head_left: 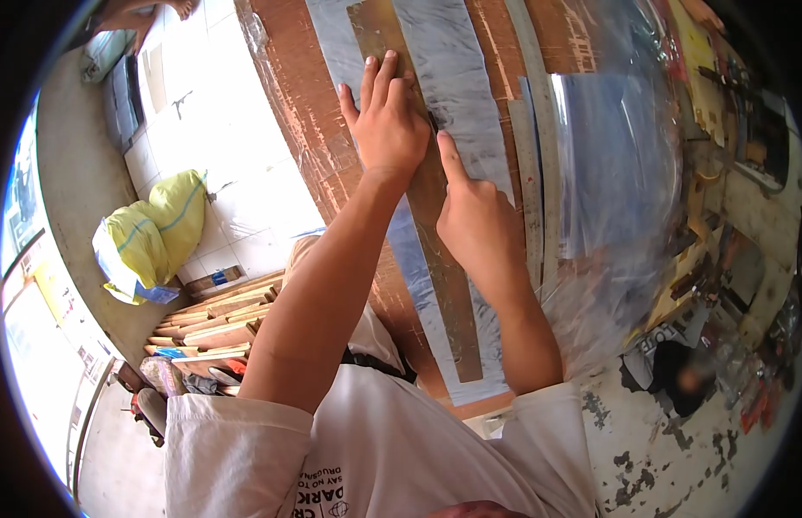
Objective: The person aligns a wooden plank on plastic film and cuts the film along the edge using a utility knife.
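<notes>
My left hand lies flat with its fingers spread, pressing on a long brownish straightedge. The straightedge rests lengthwise on a translucent grey-blue plastic sheet. My right hand is closed, its index finger stretched forward along the straightedge's right edge. At that fingertip shows the dark tip of a cutter knife; the rest of it is hidden in my hand. Both hands are close together over the sheet.
The sheet lies on a worn brown wooden board. To the right are metal strips and a clear plastic-wrapped stack. Wood slats and a yellow sack sit on the left. Another person's foot shows at top left.
</notes>
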A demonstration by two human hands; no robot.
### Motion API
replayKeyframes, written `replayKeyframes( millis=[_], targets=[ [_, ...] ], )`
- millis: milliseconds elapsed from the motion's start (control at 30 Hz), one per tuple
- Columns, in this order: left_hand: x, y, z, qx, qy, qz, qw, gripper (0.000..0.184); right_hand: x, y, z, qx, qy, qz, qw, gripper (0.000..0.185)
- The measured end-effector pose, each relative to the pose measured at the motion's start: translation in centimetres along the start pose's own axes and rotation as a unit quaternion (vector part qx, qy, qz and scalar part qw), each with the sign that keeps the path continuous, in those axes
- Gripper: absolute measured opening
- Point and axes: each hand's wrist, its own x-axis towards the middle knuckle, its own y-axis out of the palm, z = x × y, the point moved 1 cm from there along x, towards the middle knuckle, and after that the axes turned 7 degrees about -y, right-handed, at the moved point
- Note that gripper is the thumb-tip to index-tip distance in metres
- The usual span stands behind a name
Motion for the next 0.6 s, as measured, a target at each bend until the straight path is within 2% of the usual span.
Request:
replayKeyframes(
  millis=[100, 300, 400, 467, 600],
  targets=[
    [0.0, -0.1, 0.0, 0.005, -0.001, 0.002, 1.0, 0.022, 0.2, 0.5, 0.2, -0.015, 0.016, 0.026, 0.999, 0.071],
    [0.2, 0.2, -0.1, -0.008, 0.002, -0.015, 1.0, 0.02, 0.0, 2.3, -0.8, -0.013, 0.001, -0.011, 1.0, 0.068],
    [0.4, 0.3, 0.0, -0.013, 0.006, -0.028, 1.0, 0.018, -2.0, 2.8, -1.3, -0.025, -0.019, 0.003, 0.999, 0.07],
    [0.1, 0.1, 0.1, -0.011, 0.012, -0.023, 1.0, 0.018, -3.4, 2.5, -0.9, -0.052, 0.012, 0.053, 0.997, 0.072],
    [0.2, 0.3, 0.0, -0.005, 0.013, -0.028, 1.0, 0.016, -3.4, 2.9, -0.7, -0.061, 0.01, 0.025, 0.998, 0.077]
  ],
)
